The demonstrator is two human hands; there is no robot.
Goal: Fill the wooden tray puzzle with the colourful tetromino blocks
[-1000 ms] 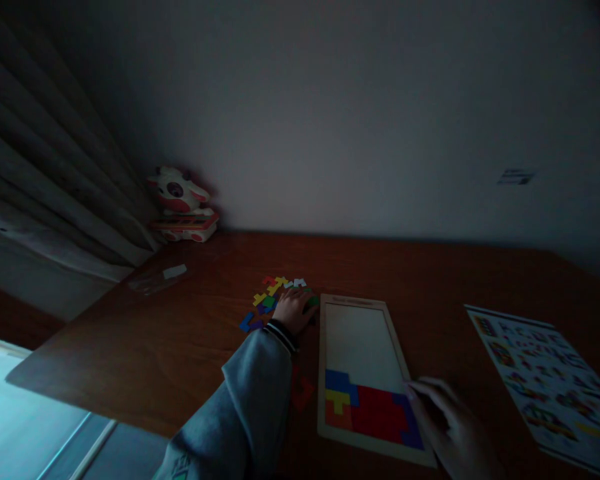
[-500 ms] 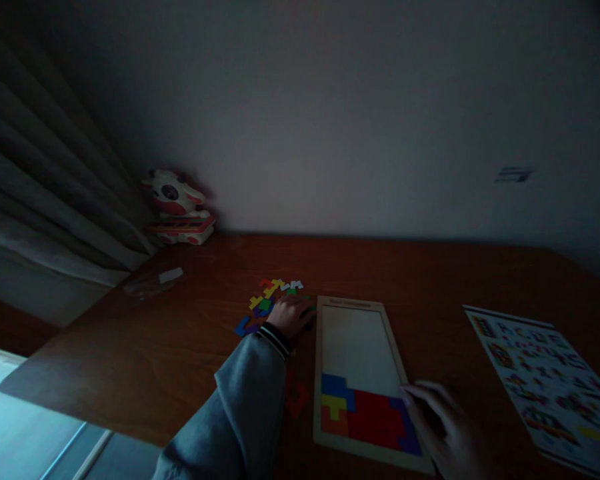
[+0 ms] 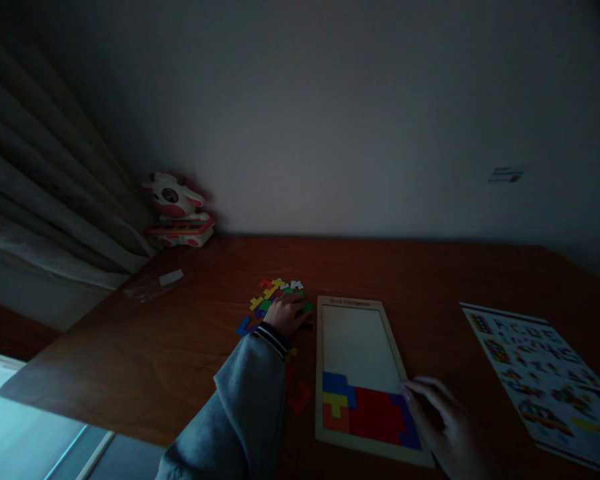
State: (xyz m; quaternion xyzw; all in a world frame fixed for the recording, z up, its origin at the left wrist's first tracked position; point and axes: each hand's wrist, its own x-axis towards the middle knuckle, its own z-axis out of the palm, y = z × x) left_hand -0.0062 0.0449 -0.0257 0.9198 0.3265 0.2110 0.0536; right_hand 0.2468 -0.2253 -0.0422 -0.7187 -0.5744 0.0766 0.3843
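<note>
Pretty dim here, so worth going slow. Left hand (image 3: 286,313) out flat-ish over the pile of loose pieces (image 3: 273,297), fingers curled down onto a green piece (image 3: 306,307) at its fingertip side; can't tell whether anything is actually pinched or just covered. Right hand (image 3: 443,420) loosely open, fingertips resting on the near right edge of the puzzle tray (image 3: 360,303), holding nothing, just pinning the frame to the worktop (image 3: 180,347). Tray sits just right of the left hand, near rows already filled with blue, yellow, orange, red and purple, far part bare. Probably best to keep that right hand planted so the frame doesn't skate, and to lift one piece clear of the heap rather than drag it, since the others sit touching and would scatter. Worth checking the shape against the stepped edge of the filled rows before dropping it in. Red piece (image 3: 300,397) lying near the left sleeve (image 3: 250,400), close to the tray's near left corner, easy to knock with the forearm. Printed sheet (image 3: 545,373) well off beyond the right hand.
</note>
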